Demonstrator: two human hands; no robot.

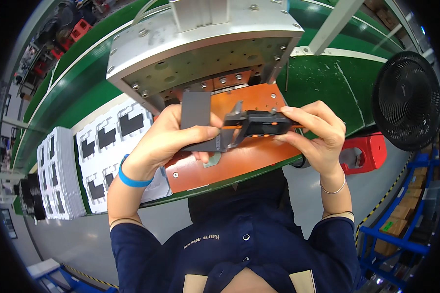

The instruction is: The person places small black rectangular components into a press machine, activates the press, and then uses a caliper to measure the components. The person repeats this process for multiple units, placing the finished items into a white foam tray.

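My left hand (164,134) pinches a flat dark grey L-shaped plate (195,111) between thumb and fingers, above the orange base plate (195,173) of a press. From the other side, my right hand (318,132) grips a black digital caliper (266,123) with orange buttons. The caliper's jaws lie at the right edge of the grey plate, near my left thumb; whether they touch it on both sides I cannot make out. A small pale greenish piece (212,160) shows on the orange base below my left fingers.
The metal press frame (205,56) stands right behind my hands. White trays (95,132) holding dark L-shaped plates lie at the left, beside a stack of similar trays (63,173). At the right are a black fan (408,100) and a red stool (364,154).
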